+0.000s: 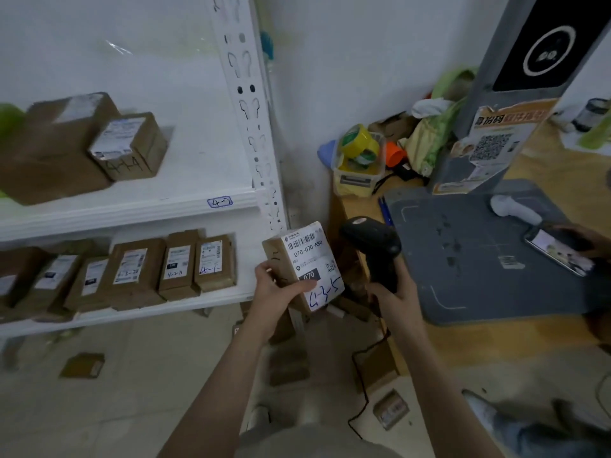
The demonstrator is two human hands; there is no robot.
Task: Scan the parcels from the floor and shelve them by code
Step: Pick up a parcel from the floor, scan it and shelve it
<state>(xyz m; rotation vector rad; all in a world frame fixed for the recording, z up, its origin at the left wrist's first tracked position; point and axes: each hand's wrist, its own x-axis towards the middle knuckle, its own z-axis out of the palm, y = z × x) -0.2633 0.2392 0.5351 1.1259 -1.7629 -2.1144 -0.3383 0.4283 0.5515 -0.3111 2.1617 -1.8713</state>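
Two brown boxes sat far left on the upper shelf (132,213), the smaller box (129,147) in front of the larger box (49,153) and touching it, pen marks on its near face. A tag on that shelf's edge read 4-2. Below, on the lower shelf (148,314), a row of parcels (139,272) stood side by side, white labels facing me. One small parcel (82,365) lay on the floor (148,408) under the shelving.

Near the middle, my left grip (277,292) was clamped on a held parcel (307,259), thumb across its label and fingers behind, raised well above the floor and just right of the shelf post. Its label read 070-070-A80, with 4-3-5 written by hand beneath. Just beside it, apart, my right grip (395,292) was wrapped round the handle of a black scanner (370,242), its head level with the label. Another floor parcel (390,413) lay nearer me.

Farther right, a clear tub (358,160) of tape rolls stood at the far end of the desk (496,338). A grey platform (479,252) on the desk carried a white scanner (512,209), and another person's hand (591,242) held a phone (558,251) at its right edge.
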